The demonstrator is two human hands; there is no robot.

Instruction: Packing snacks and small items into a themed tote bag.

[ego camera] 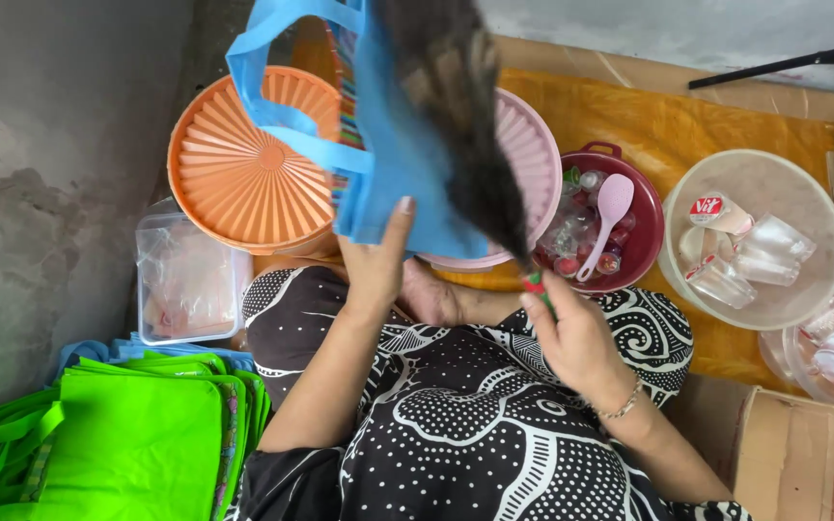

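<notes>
Left hand [375,260] pinches the lower edge of the blue tote bag [378,145], held up over the orange ribbed lid [243,164]. Right hand [571,333], right of that lid, is closed on a small red-and-green item [536,284]. Risk noted: one-handed grip may let the bag sag and close, so the item could drop onto the lap.

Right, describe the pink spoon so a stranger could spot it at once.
Start at the yellow cloth covering the surface ahead. Beside the pink ribbed lid sits a dark red bowl of small wrapped sweets. The pink spoon leans inside it, the only plain pale utensil among the shiny wrappers.
</notes>
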